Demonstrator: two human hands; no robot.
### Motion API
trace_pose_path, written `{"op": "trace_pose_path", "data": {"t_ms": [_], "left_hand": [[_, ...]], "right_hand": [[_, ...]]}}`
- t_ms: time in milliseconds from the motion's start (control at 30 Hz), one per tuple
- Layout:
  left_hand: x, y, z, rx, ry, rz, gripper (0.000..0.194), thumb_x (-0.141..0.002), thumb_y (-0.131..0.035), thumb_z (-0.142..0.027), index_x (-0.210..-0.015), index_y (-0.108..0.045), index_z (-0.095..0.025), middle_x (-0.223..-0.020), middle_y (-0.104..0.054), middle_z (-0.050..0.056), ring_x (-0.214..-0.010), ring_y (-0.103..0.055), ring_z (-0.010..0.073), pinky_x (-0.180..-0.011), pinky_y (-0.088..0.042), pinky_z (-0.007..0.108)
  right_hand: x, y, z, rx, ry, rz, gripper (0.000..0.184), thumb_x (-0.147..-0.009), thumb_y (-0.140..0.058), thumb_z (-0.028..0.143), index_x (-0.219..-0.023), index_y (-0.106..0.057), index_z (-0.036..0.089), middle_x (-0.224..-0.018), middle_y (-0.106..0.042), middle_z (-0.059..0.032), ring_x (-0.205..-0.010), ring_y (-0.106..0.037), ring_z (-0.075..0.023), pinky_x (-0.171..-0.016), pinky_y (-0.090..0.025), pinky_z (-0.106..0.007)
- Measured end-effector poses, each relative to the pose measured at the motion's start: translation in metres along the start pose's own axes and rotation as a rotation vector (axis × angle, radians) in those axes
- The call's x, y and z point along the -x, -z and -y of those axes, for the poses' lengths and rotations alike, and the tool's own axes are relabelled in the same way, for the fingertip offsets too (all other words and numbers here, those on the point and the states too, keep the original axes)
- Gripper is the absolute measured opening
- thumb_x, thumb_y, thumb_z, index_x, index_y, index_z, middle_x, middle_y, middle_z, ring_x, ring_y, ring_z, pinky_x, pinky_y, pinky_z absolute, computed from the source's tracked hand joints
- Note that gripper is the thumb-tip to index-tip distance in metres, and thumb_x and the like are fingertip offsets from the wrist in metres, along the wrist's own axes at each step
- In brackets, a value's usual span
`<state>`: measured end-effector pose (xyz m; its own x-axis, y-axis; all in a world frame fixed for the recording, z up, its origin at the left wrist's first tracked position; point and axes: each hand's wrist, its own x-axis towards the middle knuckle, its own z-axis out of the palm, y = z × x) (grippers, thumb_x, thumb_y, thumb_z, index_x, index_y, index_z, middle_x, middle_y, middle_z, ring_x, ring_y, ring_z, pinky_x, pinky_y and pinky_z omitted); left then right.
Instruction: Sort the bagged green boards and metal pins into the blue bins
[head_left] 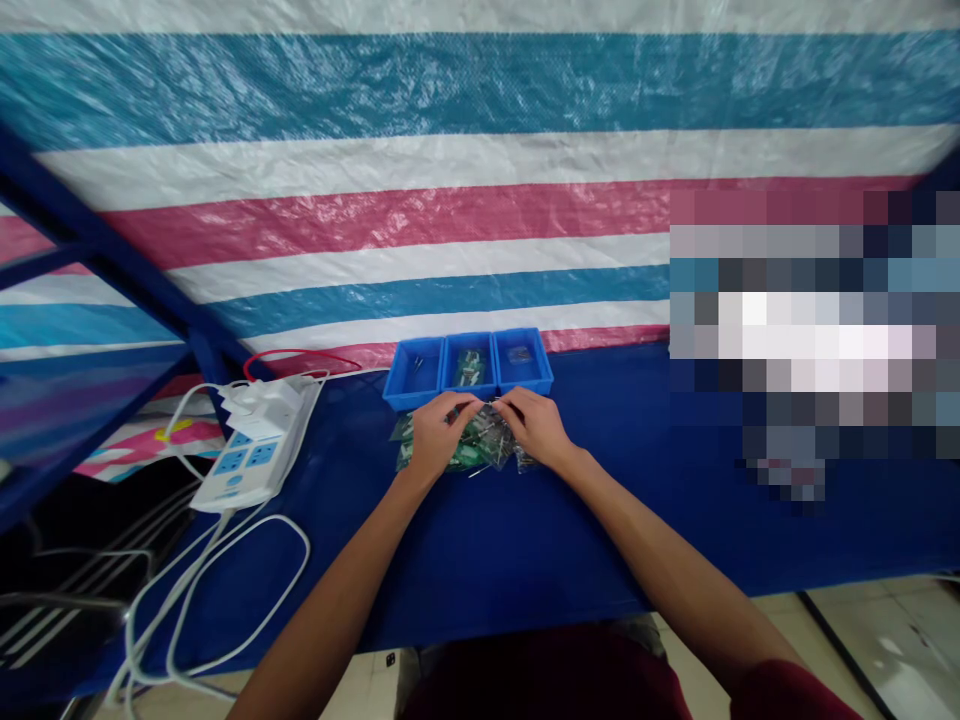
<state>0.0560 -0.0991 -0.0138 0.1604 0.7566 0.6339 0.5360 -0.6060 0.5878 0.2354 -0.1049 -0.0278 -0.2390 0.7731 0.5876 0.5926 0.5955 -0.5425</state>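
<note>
My left hand (436, 436) and my right hand (538, 428) face each other over the table, fingertips pinched close together. Something small and thin sits at their fingertips, too small to name. Below the hands lie clear plastic bags (495, 446) of small metal and green parts. One thin pointed piece (478, 471) rests on the blue tabletop just in front of the bags. Behind the hands stand three joined blue bins: the left bin (399, 386) holds a few tiny pieces, the middle bin (471, 340) a bag of green and white parts, the right bin (534, 380) a small clear bag.
A white power strip (238, 482) with plugged-in adapters lies at the left, its white cables (296, 570) looping over the table edge. Behind the blue table (495, 570) hangs a striped plastic sheet (450, 160). A blurred-out area covers the right side.
</note>
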Motion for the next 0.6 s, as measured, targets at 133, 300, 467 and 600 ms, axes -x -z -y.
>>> {"op": "trace_pose_path", "data": {"t_ms": [133,300,467,600], "left_hand": [[-0.0005,-0.0031,-0.0001,0.183,0.158,-0.003,0.021,-0.08,-0.067,-0.039,-0.078,-0.071,-0.018,-0.076,-0.071,0.002,-0.064,-0.063,0.0139,-0.059,-0.049,0.024],[-0.0029,-0.0045,-0.0014,0.367,0.244,0.016,0.024,-0.076,-0.07,-0.039,-0.078,-0.069,-0.016,-0.079,-0.071,0.004,-0.062,-0.062,0.0138,-0.052,-0.048,0.023],[-0.0023,-0.0044,-0.0036,0.491,0.259,0.029,0.021,-0.086,-0.059,-0.037,-0.086,-0.057,-0.016,-0.089,-0.071,0.008,-0.08,-0.068,0.018,-0.064,-0.053,0.027],[-0.0002,-0.0036,-0.0005,0.383,0.222,0.048,0.018,-0.09,-0.054,-0.036,-0.09,-0.054,-0.017,-0.084,-0.07,0.004,-0.071,-0.066,0.0142,-0.067,-0.052,0.027]], "right_hand": [[-0.0002,0.0002,0.0008,-0.004,0.001,-0.003,0.032,-0.098,-0.039,0.036,-0.083,-0.062,0.019,-0.078,-0.064,-0.0042,-0.072,-0.058,-0.0144,-0.068,-0.041,-0.025],[-0.0004,-0.0005,0.0001,0.008,-0.012,-0.003,0.037,-0.098,-0.037,0.039,-0.079,-0.061,0.019,-0.075,-0.063,-0.0042,-0.069,-0.057,-0.0144,-0.066,-0.04,-0.025],[-0.0011,0.001,0.0007,0.017,-0.044,-0.037,0.042,-0.098,-0.034,0.042,-0.073,-0.058,0.019,-0.069,-0.061,-0.0036,-0.064,-0.055,-0.0139,-0.064,-0.039,-0.025],[-0.0018,0.0035,0.0027,0.018,-0.04,-0.071,0.043,-0.098,-0.034,0.043,-0.069,-0.055,0.019,-0.065,-0.058,-0.0028,-0.061,-0.053,-0.0133,-0.061,-0.037,-0.025]]}}
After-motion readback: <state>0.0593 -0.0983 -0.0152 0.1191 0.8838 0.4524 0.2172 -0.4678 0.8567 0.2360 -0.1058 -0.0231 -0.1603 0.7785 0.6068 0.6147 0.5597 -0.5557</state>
